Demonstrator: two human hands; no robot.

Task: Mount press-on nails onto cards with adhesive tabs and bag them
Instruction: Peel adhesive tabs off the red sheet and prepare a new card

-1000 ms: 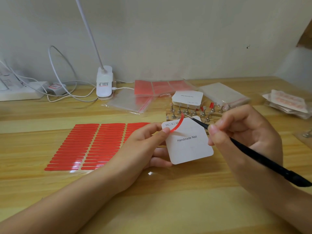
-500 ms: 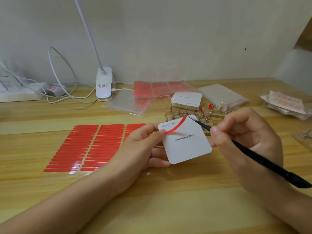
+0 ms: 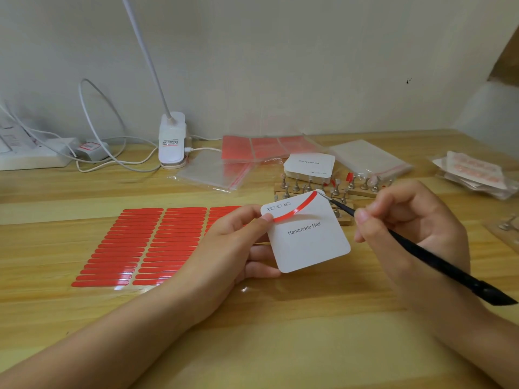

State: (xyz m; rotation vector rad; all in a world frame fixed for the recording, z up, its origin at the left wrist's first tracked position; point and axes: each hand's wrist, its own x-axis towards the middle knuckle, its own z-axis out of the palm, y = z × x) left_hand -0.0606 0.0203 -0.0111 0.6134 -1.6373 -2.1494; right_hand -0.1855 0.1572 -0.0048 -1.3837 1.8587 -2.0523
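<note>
Left hand (image 3: 224, 248) pinches white card (image 3: 309, 237) w/ red adhesive strip (image 3: 295, 210); right hand (image 3: 415, 228) grip holds black tool (image 3: 438, 265) at strip's end, above counter (image 3: 252, 332).

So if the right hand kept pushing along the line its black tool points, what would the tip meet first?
The right hand aims the black tool up and left. Its tip sits at the upper end of the red adhesive strip on the white card, so it would probably meet the strip first, though depth is unclear.

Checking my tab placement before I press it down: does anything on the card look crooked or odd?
Yes. The red strip bows in a curve across the card instead of lying straight. The left hand pins one end; the other end is at the black tool's tip.
</note>
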